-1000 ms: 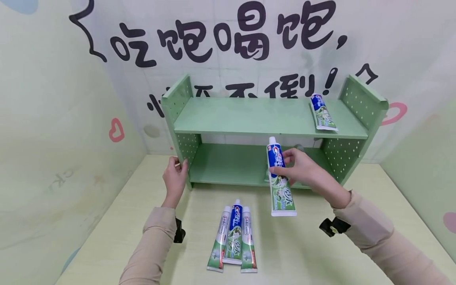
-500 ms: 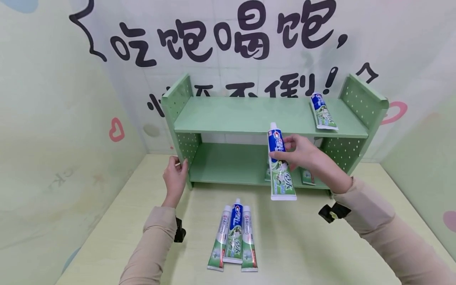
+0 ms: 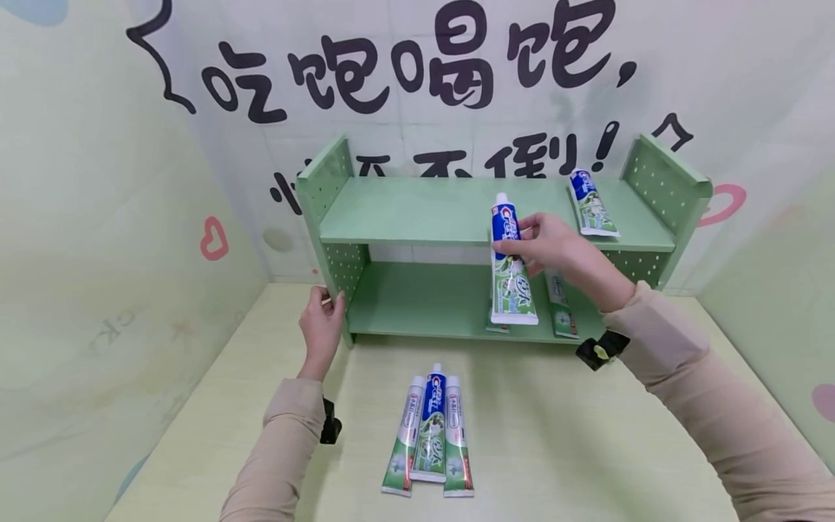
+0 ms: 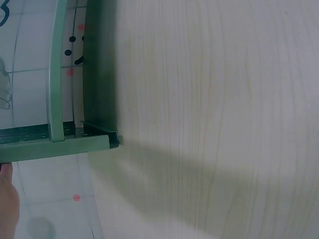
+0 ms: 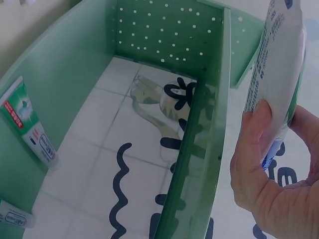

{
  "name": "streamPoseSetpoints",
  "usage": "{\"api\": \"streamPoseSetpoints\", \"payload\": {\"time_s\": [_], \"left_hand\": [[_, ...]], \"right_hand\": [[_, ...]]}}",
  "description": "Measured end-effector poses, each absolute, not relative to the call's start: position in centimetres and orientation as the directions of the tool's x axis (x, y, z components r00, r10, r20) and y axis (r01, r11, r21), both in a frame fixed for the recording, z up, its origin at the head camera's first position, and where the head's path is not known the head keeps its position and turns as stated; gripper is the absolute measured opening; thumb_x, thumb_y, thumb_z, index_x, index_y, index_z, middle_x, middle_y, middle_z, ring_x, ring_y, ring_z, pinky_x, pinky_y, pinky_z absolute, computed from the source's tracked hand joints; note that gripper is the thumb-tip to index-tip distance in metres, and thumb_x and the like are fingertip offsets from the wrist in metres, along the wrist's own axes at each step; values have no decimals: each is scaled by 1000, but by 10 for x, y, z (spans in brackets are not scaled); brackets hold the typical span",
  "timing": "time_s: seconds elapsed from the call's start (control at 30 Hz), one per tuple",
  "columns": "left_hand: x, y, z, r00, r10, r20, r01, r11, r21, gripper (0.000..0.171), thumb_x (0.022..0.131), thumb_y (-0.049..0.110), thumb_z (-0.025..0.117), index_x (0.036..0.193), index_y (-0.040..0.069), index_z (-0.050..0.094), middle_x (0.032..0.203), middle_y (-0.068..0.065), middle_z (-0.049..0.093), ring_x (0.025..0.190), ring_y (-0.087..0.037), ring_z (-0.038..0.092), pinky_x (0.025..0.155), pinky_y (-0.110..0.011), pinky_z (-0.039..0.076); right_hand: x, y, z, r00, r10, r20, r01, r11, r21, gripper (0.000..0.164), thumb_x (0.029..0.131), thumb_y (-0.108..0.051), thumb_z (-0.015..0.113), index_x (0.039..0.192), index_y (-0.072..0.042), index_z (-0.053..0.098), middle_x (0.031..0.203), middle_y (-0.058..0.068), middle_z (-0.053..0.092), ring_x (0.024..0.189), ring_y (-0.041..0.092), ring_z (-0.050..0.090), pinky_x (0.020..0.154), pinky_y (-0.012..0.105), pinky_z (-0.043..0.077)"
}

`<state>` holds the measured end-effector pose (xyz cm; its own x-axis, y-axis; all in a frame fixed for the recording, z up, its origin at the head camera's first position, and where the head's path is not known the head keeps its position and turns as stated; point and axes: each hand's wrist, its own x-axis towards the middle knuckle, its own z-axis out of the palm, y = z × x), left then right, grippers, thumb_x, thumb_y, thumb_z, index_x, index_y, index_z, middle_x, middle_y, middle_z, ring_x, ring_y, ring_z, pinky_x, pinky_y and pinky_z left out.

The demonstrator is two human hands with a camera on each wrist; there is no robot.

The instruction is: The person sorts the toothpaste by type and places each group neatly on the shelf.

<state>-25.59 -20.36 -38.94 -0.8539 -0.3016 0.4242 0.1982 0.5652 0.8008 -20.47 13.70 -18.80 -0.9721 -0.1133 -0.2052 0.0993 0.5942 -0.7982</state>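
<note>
In the head view, my right hand (image 3: 554, 246) pinches a blue, white and green toothpaste tube (image 3: 514, 290), cap upward, in front of the green two-tier shelf (image 3: 424, 210). The right wrist view shows the tube's white back (image 5: 276, 64) between thumb and fingers. My left hand (image 3: 320, 326) grips the front edge of the shelf's left side panel with curled fingers; in the left wrist view only part of the hand (image 4: 7, 204) shows. A similar tube (image 3: 592, 206) lies on the upper tier at right. White-green tubes (image 3: 562, 308) lie on the lower tier, partly hidden behind the held tube and right hand.
On the table (image 3: 554, 435) in front of the shelf lie three tubes: a blue-green one (image 3: 430, 428) between two white-green ones, the left tube (image 3: 403, 442) and the right tube (image 3: 459, 442). A wall with black lettering (image 3: 463, 54) stands behind the shelf.
My right hand has raised the toothpaste tube from before the lower tier to the upper tier's front edge. More of a lower-tier tube now shows. My left hand stays in place.
</note>
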Motion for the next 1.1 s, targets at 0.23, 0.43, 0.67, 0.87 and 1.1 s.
{"api": "streamPoseSetpoints", "payload": {"time_s": [0.23,0.43,0.67,0.87,1.1], "left_hand": [[-257,-203,-388,-849,-298,437,209,570,795,23,90,19,56,97,-2,50,107,-24,63,97,-35,65,78,-40,57],[-259,-203,-387,-844,-294,448,218,575,788,23,90,20,56,96,-1,50,106,-24,63,97,-34,65,78,-40,57],[-259,-204,-386,-843,-297,449,213,582,785,23,90,19,56,96,-2,50,106,-24,63,96,-35,65,78,-41,57],[-257,-205,-386,-840,-301,452,209,588,781,23,90,19,56,97,-2,50,106,-25,63,97,-35,65,78,-42,57],[-255,-205,-388,-851,-295,435,199,585,786,23,90,19,56,97,-2,51,106,-25,63,95,-35,65,76,-42,57]], "right_hand": [[-221,140,-178,-973,-74,-219,130,608,-783,72,87,-32,60,139,2,25,121,20,50,72,12,60,74,27,57],[-235,142,-168,-974,-51,-221,141,625,-768,74,87,-37,60,140,1,25,121,18,51,78,14,59,82,29,55],[-250,138,-160,-979,-38,-203,135,627,-767,62,86,-36,60,130,3,40,104,10,54,74,11,57,76,25,56],[-267,136,-160,-982,8,-187,146,655,-741,40,85,-37,62,105,-3,53,87,1,54,78,13,55,84,30,54],[-283,134,-160,-977,39,-211,188,632,-752,30,84,-32,63,95,-7,51,90,2,53,88,20,59,91,35,52]]}}
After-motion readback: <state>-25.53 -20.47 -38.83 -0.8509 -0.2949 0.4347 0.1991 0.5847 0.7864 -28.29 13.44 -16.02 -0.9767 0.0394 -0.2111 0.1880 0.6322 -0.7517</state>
